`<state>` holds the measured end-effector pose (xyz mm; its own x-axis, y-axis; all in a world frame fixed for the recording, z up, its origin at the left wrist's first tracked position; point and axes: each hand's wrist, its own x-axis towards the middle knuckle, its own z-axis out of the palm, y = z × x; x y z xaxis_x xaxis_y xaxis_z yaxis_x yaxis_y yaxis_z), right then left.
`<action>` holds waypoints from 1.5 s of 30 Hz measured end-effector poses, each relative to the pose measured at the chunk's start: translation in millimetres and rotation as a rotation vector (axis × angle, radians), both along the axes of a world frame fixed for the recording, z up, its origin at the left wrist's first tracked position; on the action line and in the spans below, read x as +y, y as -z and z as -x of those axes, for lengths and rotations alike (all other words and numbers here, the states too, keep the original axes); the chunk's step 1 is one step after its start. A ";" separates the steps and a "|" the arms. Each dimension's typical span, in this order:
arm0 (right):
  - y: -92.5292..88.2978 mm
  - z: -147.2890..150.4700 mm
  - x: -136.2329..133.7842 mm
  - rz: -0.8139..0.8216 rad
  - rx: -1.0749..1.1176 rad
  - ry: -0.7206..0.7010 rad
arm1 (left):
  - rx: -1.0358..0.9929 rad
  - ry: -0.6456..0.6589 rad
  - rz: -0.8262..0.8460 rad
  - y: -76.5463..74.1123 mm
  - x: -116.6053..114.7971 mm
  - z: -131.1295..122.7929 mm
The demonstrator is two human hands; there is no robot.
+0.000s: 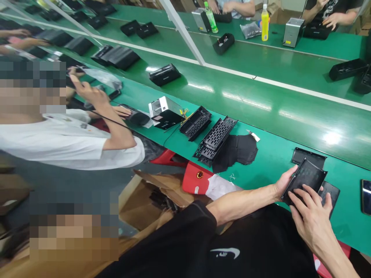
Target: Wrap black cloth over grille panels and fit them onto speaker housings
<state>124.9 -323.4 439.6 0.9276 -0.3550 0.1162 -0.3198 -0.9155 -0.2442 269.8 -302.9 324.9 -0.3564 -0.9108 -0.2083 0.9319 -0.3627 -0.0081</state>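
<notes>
Black panel (pixel 310 175), held over the worktop (pixel 274 154) by its near edge | long axis slanting toward the far edge | I see left hand (pixel 285 182) clamped around its sides | right hand (pixel 313 211), fingers spread, touching its near end.

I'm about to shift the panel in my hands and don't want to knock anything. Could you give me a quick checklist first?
1. Left hand holding the black panel at its edge: ok.
2. Right hand on the panel, its fingers spread over the face: ok.
3. Tabletop below the panel free: not ok; a dark plate lies there, partly hidden.
4. Phone apart from the panel and both hands: ok.
5. Perforated panels away from both hands: ok.
6. Underside of the held panel undamaged: cannot tell; it faces away from the camera.
</notes>
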 end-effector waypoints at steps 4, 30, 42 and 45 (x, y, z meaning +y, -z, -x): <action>7.4 0.3 -0.3 -0.016 -0.004 0.007 | -0.016 -0.014 -0.030 -3.7 2.9 -1.5; 126.2 87.4 -19.3 -0.492 0.123 1.198 | 0.090 0.029 0.108 5.9 -8.5 -16.2; 90.3 115.3 -49.9 -0.764 -0.033 1.204 | 0.065 -0.005 0.132 3.7 -0.6 -23.0; 72.7 113.9 -58.4 -0.829 -0.141 1.172 | 0.070 -0.100 0.140 3.0 -2.0 -21.1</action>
